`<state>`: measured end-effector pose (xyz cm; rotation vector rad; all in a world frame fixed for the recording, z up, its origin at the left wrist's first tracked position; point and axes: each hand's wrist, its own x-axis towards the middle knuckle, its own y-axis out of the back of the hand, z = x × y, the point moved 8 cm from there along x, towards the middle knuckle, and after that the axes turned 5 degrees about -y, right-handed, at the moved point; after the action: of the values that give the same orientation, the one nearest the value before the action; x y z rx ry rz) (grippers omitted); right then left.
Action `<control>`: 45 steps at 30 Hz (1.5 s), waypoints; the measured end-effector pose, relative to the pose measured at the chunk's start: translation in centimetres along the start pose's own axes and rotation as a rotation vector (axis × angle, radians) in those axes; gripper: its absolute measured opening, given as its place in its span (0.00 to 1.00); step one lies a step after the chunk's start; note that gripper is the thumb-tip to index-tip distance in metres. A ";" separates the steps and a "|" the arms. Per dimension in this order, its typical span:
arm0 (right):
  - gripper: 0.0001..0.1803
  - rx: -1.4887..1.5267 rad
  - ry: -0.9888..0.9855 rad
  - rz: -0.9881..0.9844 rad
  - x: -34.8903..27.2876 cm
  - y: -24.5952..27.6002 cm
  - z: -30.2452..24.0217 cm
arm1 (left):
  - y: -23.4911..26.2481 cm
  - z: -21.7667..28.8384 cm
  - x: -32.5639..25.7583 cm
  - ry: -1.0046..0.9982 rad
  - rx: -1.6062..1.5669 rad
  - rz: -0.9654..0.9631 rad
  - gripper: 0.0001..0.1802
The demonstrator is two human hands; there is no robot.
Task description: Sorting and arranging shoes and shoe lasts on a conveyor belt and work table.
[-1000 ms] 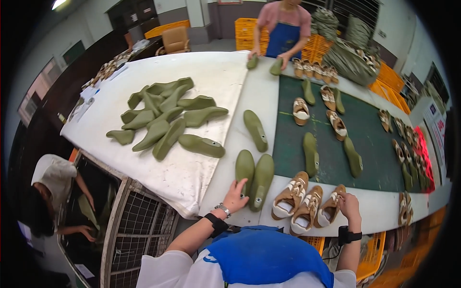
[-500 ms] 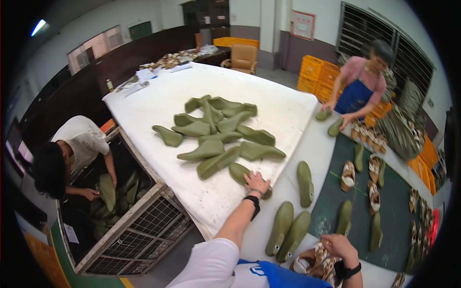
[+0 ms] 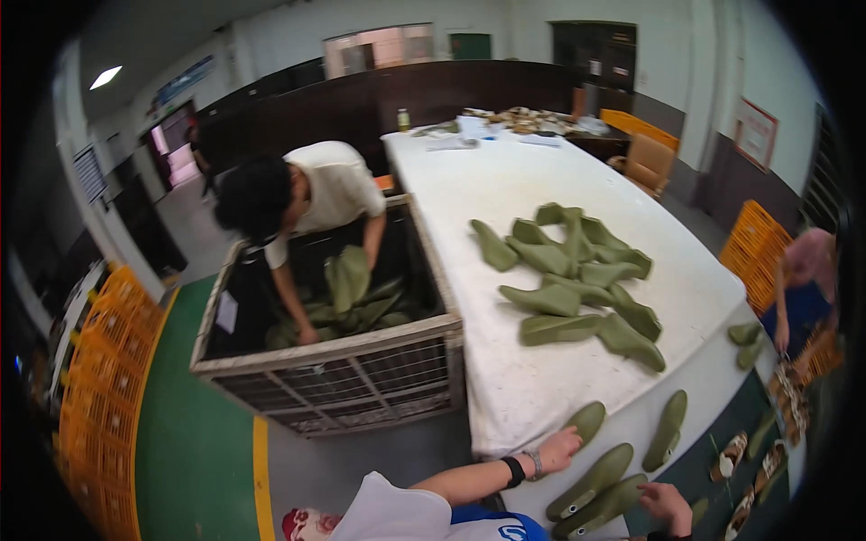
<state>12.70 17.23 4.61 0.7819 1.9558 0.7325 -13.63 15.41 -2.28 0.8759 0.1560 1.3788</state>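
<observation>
My left hand (image 3: 561,448) lay open, fingertips touching a green shoe last (image 3: 587,420) at the white table (image 3: 541,194) edge, within easy reach, while my right hand (image 3: 669,501) rested loosely curled beside the paired lasts (image 3: 597,491), gripping nothing.

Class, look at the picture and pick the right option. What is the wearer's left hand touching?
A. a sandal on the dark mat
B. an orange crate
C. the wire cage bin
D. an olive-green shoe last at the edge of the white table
D: the left hand rests against an olive-green shoe last at the near edge of the white table.
</observation>
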 end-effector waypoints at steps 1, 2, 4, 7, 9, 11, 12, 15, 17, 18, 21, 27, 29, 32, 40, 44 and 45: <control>0.18 -0.020 0.039 -0.021 1.9 0.2 0.2 | -1.0 0.2 -1.4 0.031 0.007 -0.002 0.05; 0.20 -0.166 0.094 0.060 3.7 1.1 0.6 | -1.6 1.1 -2.7 0.044 0.043 0.019 0.04; 0.27 -0.329 0.097 0.277 6.7 3.1 1.1 | -1.8 3.4 -4.0 0.073 0.083 0.048 0.03; 0.34 -0.367 0.002 0.433 9.6 5.8 -1.4 | -1.1 4.9 -5.4 0.090 0.084 0.124 0.05; 0.34 -0.357 -0.024 0.359 11.3 5.4 -2.4 | -0.9 4.7 -5.2 0.051 0.060 0.072 0.04; 0.33 -0.343 -0.073 0.293 13.4 3.9 -0.7 | -0.6 5.1 -4.9 0.051 0.065 0.066 0.03; 0.34 -0.309 -0.009 0.275 14.9 2.6 0.5 | -0.6 5.4 -4.6 0.041 0.068 0.058 0.03; 0.34 -0.287 0.006 0.214 15.1 0.4 -0.5 | -0.6 5.3 -5.1 0.022 0.106 0.078 0.02; 0.33 -0.094 -0.104 0.127 13.7 -0.1 -1.1 | -0.6 5.7 -5.2 0.018 0.108 0.070 0.02; 0.32 -0.152 0.026 0.239 16.1 -0.7 0.9 | -0.7 5.6 -5.5 0.027 0.117 0.065 0.03; 0.32 -0.175 0.100 0.364 14.6 1.0 -0.5 | -0.7 6.0 -5.8 0.060 0.114 0.012 0.04; 0.39 -0.270 -0.025 0.253 12.8 -0.7 1.3 | -1.3 8.1 -4.5 -0.207 0.149 0.011 0.07; 0.31 -0.128 0.062 0.336 13.4 -2.0 -0.1 | -0.5 8.5 -4.4 -0.186 0.160 0.027 0.07; 0.22 -0.211 0.024 0.313 16.0 -3.7 -2.6 | 1.0 8.1 -4.4 -0.077 0.239 0.018 0.05; 0.28 -0.132 -0.098 0.256 13.7 -2.9 0.2 | -1.6 8.7 -3.3 -0.046 0.201 -0.100 0.04; 0.23 -0.123 -0.101 0.576 11.7 1.9 0.6 | -1.2 8.0 -4.2 -0.031 0.187 -0.119 0.04; 0.20 -0.127 -0.153 0.834 10.3 4.2 1.2 | -1.1 7.9 -4.3 -0.020 0.171 -0.119 0.04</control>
<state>10.46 27.88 2.02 1.5461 1.3881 1.2164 -9.25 8.16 0.78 1.0058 0.3096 1.2583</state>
